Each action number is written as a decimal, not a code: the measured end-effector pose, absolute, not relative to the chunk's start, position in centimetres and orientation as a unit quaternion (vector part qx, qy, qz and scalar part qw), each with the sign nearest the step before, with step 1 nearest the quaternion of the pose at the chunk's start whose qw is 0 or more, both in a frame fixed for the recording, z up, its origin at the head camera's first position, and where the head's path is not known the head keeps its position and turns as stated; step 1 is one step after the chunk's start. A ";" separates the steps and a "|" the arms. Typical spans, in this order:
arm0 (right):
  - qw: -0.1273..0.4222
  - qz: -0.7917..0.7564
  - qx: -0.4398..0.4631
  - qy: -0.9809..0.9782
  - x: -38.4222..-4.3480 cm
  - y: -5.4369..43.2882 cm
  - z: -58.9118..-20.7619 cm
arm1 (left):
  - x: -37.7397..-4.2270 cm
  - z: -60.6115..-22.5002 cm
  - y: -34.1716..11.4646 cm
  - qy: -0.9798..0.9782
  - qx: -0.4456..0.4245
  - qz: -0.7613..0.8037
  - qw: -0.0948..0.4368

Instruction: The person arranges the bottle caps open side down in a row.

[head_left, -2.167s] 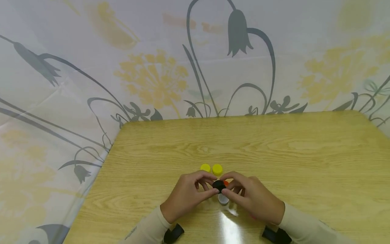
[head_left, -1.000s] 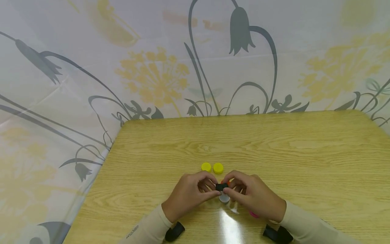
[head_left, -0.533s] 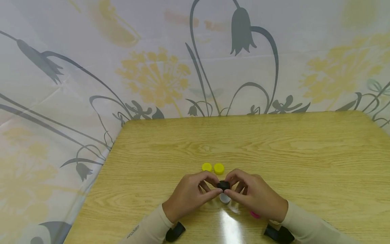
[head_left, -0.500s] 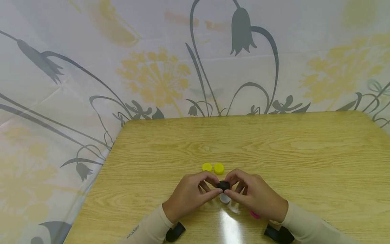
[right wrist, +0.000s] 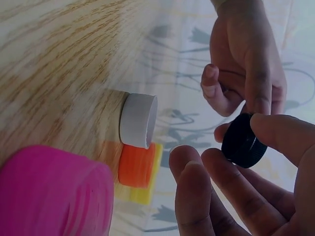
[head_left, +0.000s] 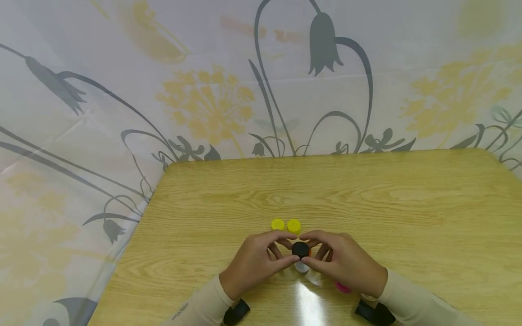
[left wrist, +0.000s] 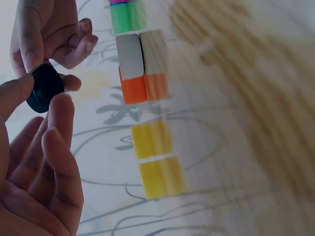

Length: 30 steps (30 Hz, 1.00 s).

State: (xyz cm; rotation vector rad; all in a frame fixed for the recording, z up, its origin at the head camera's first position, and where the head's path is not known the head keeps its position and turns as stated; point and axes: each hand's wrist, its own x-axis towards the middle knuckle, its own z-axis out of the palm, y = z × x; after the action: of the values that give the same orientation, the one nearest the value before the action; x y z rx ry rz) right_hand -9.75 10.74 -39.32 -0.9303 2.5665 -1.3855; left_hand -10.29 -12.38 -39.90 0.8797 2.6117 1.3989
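Between my two hands, a black bottle cap (head_left: 301, 250) is held above the table, its flat round face up in the head view. My left hand (head_left: 261, 257) pinches its left side with thumb and fingertips. On the other side my right hand (head_left: 346, 260) pinches it too. Ridges line the cap's rim (right wrist: 244, 142) in the right wrist view. Just below stands a white bottle cap (right wrist: 138, 120), with an orange cap (right wrist: 135, 166) beside it. Beyond the fingers sit two yellow caps, one left (head_left: 277, 224) and one right (head_left: 294, 226).
A pink cap (head_left: 342, 287) lies partly hidden by the right hand. At the top of the left wrist view is a green cap (left wrist: 120, 17). The wood-grain table (head_left: 228, 194) meets a flower-patterned cloth (head_left: 195, 40) behind. Black wrist devices show below both sleeves.
The black cap has turned between the fingers, from edge-on a second ago to its round face showing now. Both hands have stayed nearly in place, fingertips shifting around the cap.
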 end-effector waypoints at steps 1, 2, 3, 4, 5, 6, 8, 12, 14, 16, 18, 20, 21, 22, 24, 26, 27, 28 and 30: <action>0.039 -0.451 -0.303 0.839 -9.7 10.8 -39.3 | -10.3 -39.9 -12.3 0.845 0.285 0.452 0.023; 0.038 -0.449 -0.301 0.840 -9.7 10.9 -39.3 | -10.3 -40.0 -12.2 0.845 0.285 0.452 0.021; 0.036 -0.449 -0.302 0.841 -9.7 11.0 -39.4 | -10.3 -40.0 -12.2 0.844 0.286 0.454 0.019; 0.034 -0.448 -0.301 0.841 -9.7 11.1 -39.4 | -10.3 -40.0 -12.2 0.844 0.286 0.454 0.016; 0.033 -0.448 -0.302 0.841 -9.7 11.1 -39.4 | -10.3 -40.0 -12.1 0.843 0.287 0.454 0.014; 0.031 -0.448 -0.303 0.840 -9.7 11.1 -39.4 | -10.2 -40.0 -12.1 0.843 0.288 0.454 0.013; 0.029 -0.450 -0.305 0.839 -9.8 11.1 -39.3 | -10.2 -39.9 -12.2 0.844 0.289 0.452 0.009; 0.028 -0.441 -0.306 0.843 -9.9 11.2 -39.1 | -10.3 -39.6 -12.1 0.846 0.287 0.450 0.005; 0.031 -0.433 -0.303 0.848 -9.9 11.3 -38.9 | -10.4 -39.5 -12.0 0.845 0.285 0.452 0.005; 0.027 -0.423 -0.301 0.854 -10.1 11.4 -38.7 | -10.6 -39.4 -11.8 0.845 0.283 0.453 0.006; 0.017 -0.413 -0.299 0.860 -10.3 11.6 -38.5 | -10.9 -39.3 -11.5 0.846 0.283 0.452 0.005; 0.002 -0.403 -0.299 0.865 -10.6 11.8 -38.4 | -11.3 -39.1 -11.1 0.849 0.284 0.446 0.000; -0.007 -0.398 -0.299 0.867 -10.8 11.9 -38.4 | -11.6 -39.0 -10.9 0.850 0.285 0.443 -0.003; -0.013 -0.394 -0.299 0.869 -11.0 12.0 -38.3 | -11.8 -38.9 -10.7 0.851 0.285 0.440 -0.006; -0.021 -0.389 -0.296 0.872 -11.5 12.3 -38.3 | -12.3 -38.8 -10.4 0.855 0.286 0.432 -0.013; -0.017 -0.386 -0.289 0.876 -12.0 12.6 -38.2 | -12.8 -38.7 -10.0 0.858 0.285 0.428 -0.016; -0.014 -0.384 -0.285 0.878 -12.3 12.7 -38.1 | -13.1 -38.7 -9.9 0.859 0.284 0.425 -0.018; -0.012 -0.384 -0.280 0.880 -12.5 12.8 -38.1 | -13.4 -38.7 -9.7 0.861 0.284 0.421 -0.019; -0.010 -0.384 -0.273 0.882 -13.0 13.2 -38.1 | -13.9 -38.8 -9.3 0.864 0.284 0.414 -0.021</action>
State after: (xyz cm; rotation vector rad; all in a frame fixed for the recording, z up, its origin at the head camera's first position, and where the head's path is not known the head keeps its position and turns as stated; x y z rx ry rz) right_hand -13.05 13.16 -38.10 -0.8638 2.7875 -1.2138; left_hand -13.95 -9.28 -38.78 0.9038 2.7528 1.3194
